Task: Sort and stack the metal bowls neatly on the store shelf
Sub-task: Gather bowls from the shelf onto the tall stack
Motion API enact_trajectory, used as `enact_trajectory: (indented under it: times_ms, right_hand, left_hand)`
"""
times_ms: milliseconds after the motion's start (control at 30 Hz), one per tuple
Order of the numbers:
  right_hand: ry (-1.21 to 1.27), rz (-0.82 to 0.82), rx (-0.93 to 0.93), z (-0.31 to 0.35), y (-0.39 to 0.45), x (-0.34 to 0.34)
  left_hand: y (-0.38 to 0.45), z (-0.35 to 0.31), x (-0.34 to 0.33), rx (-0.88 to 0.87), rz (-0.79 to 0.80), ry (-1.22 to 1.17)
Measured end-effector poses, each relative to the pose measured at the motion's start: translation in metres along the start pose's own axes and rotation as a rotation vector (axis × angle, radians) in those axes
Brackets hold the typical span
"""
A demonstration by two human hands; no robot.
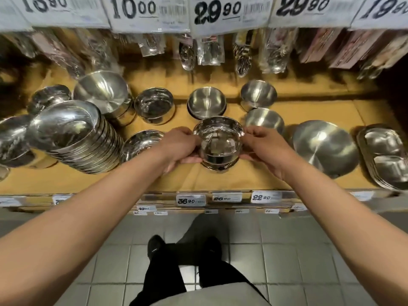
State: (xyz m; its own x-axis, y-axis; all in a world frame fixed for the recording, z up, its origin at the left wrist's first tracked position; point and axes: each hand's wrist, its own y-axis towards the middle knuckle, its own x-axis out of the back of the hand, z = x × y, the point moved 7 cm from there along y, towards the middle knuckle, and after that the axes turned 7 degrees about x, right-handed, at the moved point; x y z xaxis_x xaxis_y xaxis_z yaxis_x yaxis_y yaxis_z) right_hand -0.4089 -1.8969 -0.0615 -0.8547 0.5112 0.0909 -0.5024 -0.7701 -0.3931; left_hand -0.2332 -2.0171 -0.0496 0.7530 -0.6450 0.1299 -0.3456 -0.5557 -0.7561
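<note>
A yellow-brown store shelf (254, 177) spans the middle of the frame, with price tags (191, 200) along its front edge and large price signs (217, 12) hanging across the top. Packaged metalware (207, 51) hangs in the upper band behind the shelf.

At the left of the frame a tall stack of wide metal bowls (72, 135) leans toward the camera, with more stacks behind it, among them a deep bowl stack (103, 93) in the upper left. At the right lies a large brushed bowl (325, 147), and at the far right edge a pile of divided metal trays (384, 155).

Mid-frame at the back stand three smaller bowls in a row: a shiny one (154, 104), a matte one (206, 102) and another matte one (258, 92), with a further matte bowl (265, 120) just in front of the last. A shiny bowl (141, 143) sits left of centre, partly hidden by the left wrist.

In the centre, the small polished bowls (218, 144), apparently two nested, are held between both hands low over the front part of the shelf; whether they touch it cannot be told. The left hand (178, 149) curls round their left side, thumb at the rim and fingers underneath. The right hand (265, 149) grips the right side likewise, thumb on the rim, fingers below.

Below, grey floor tiles (298, 250) and dark shoes (155, 248) show.
</note>
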Motion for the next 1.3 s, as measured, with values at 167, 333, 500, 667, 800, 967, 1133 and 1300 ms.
enact_trajectory:
  times_ms: [167,333,500,667,800,967,1133,1300]
  right_hand:
    - [0.089,0.061,-0.014,-0.003,-0.001,0.001]
    - [0.088,0.149,-0.06,-0.002,-0.002,0.0]
    - [0.152,0.068,-0.101,-0.01,-0.011,0.004]
    - [0.175,0.003,-0.048,-0.01,-0.006,-0.006]
    - [0.095,-0.058,-0.025,-0.009,0.003,0.002]
    - [-0.077,0.021,0.016,-0.002,0.015,0.003]
    - [-0.338,-0.009,0.128,0.008,0.03,0.004]
    - [-0.417,-0.021,0.225,0.005,0.037,0.0]
  left_hand:
    - [0.003,-0.007,0.012,-0.067,-0.05,0.082]
    - [-0.002,-0.014,0.004,-0.091,0.036,0.164]
    - [0.003,-0.002,-0.007,0.025,-0.033,-0.123]
    - [0.007,0.005,-0.024,-0.017,-0.111,-0.067]
    - [0.006,-0.003,-0.009,-0.178,-0.275,0.321]
    - [0.016,-0.009,0.006,-0.189,-0.33,0.436]
    - [0.023,0.005,-0.002,-0.159,-0.375,0.519]
    - [0.024,0.014,-0.008,-0.13,-0.395,0.482]
